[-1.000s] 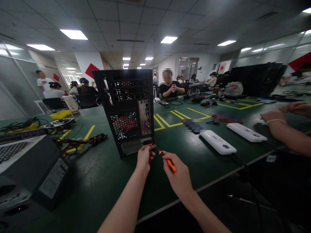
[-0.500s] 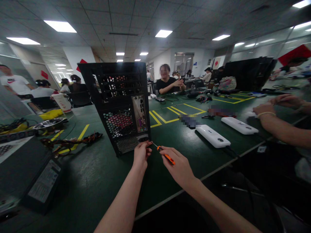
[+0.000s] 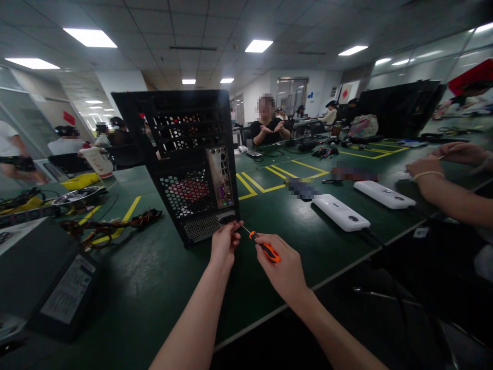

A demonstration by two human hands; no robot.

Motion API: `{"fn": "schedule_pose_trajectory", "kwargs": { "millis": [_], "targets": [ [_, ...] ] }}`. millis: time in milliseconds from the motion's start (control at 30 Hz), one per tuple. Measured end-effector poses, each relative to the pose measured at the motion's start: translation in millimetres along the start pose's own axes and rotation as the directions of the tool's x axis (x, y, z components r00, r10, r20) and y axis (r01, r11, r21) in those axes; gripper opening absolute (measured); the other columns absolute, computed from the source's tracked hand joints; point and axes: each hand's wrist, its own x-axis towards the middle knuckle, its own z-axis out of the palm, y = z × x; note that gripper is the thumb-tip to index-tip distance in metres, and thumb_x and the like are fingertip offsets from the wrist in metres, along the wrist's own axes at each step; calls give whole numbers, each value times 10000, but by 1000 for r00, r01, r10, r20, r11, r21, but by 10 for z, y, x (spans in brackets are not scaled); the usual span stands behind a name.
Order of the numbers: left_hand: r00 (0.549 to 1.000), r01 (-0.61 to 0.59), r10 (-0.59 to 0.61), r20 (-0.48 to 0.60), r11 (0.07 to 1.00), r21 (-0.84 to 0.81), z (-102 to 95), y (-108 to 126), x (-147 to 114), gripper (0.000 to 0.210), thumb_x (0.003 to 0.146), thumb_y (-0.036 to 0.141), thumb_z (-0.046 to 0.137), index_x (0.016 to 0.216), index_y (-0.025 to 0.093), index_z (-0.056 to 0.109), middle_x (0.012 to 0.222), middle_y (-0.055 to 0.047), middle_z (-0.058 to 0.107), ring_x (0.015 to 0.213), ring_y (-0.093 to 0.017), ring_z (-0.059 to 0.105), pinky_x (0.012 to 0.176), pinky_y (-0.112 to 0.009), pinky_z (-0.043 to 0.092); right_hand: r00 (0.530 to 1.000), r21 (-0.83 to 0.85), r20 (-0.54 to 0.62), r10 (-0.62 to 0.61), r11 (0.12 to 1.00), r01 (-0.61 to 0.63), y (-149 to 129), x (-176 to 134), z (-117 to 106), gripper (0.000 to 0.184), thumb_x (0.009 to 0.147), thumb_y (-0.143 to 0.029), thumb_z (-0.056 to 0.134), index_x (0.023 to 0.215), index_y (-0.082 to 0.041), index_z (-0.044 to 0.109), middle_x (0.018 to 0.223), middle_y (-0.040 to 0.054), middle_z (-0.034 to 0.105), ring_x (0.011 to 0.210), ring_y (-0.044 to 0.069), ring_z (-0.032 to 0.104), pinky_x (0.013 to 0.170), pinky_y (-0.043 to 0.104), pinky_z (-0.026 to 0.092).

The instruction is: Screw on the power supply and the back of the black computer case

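A black computer case (image 3: 143, 174) stands upright on the green table, its back panel with ports and honeycomb vents turned toward me. At the lower right corner of that panel, just under the power socket, is my left hand (image 3: 225, 242), its fingers pinched together; whatever they hold is too small to make out. My right hand (image 3: 283, 262) grips an orange and black screwdriver (image 3: 271, 252) by the handle. The screwdriver's thin shaft points up and left, and its tip ends close to my left fingertips at the case's edge.
A power supply unit (image 3: 50, 277) sits at the near left, with a bundle of cables (image 3: 115, 226) behind it. Right of the case lie two white power banks (image 3: 341, 213). Another person's hands (image 3: 431, 164) work at the far right. A paper cup (image 3: 97, 162) stands back left.
The view has shifted slightly. My hands keep nearly the same place at the case's corner, with the screwdriver handle turned a little. The person across the table has spread their hands apart.
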Motion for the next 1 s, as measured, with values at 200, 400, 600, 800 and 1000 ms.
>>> {"fn": "schedule_pose_trajectory", "kwargs": {
  "millis": [200, 400, 600, 800, 1000],
  "targets": [
    [995, 97, -94, 38, 990, -105, 30, 46, -27, 9, 737, 67, 498, 732, 69, 506, 774, -111, 631, 358, 17, 370, 273, -82, 217, 1000, 16, -7, 6, 1000, -5, -15, -2, -44, 154, 769, -123, 479, 880, -204, 549, 920, 38, 595, 880, 153, 569, 803, 292, 443],
    [968, 236, -210, 136, 949, -211, 15, 128, -104, 53, 787, 82, 461, 765, 69, 508, 813, -90, 613, 340, 45, 307, 255, -56, 199, 999, 46, -7, 36, 998, -35, -34, -13, -84, 128, 771, -141, 489, 858, -209, 555, 905, 33, 608, 865, 155, 578, 777, 292, 452],
    [974, 177, -145, 176, 967, -182, 9, 137, -121, 41, 767, 109, 508, 782, 79, 531, 831, -79, 618, 341, 53, 301, 262, -48, 200, 994, 108, -19, 105, 989, -103, -56, -57, -158, 111, 779, -173, 492, 854, -211, 564, 930, 36, 616, 879, 162, 585, 772, 297, 461],
    [933, 19, -17, 360, 1000, -3, 34, 148, -168, 135, 726, 207, 579, 790, 92, 550, 839, -88, 634, 341, 44, 315, 273, -69, 179, 980, 154, -106, 168, 976, -151, -98, -200, -325, 98, 771, -191, 514, 850, -210, 568, 960, 45, 612, 857, 168, 597, 728, 283, 484],
    [873, -71, 16, 487, 993, 94, 56, 176, -235, 192, 715, 289, 589, 783, 119, 532, 905, -85, 629, 341, 47, 324, 284, -83, 148, 976, 168, -135, 170, 975, -146, -145, -235, -484, 104, 765, -182, 528, 855, -215, 570, 973, 40, 607, 870, 165, 595, 727, 269, 490]
  ]
}}
